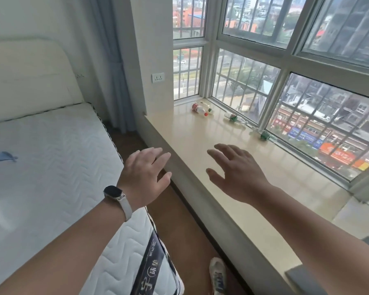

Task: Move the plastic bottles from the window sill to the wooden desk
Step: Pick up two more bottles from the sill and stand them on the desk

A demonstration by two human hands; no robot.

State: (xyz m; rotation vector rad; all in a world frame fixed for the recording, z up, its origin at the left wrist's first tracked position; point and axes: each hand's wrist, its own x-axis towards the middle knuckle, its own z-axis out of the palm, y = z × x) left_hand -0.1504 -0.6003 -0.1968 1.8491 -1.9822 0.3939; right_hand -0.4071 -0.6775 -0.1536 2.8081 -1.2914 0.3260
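i am reaching with my left hand (144, 173) and right hand (235, 169), both open and holding nothing. the bottles (200, 109) are lying on their sides far back on the window sill (200, 150), by the glass, pointing along it. i should grab each around its middle.

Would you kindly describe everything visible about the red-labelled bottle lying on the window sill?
The red-labelled bottle is clear plastic, with a red band near its base and a red cap pointing toward the camera and right. It lies on its side on the pale, glossy window sill, in the far corner near the window frame. Behind it lies a second small bottle with a greenish cap, close enough that contact cannot be judged. It looks empty or nearly so. Neither hand touches it.
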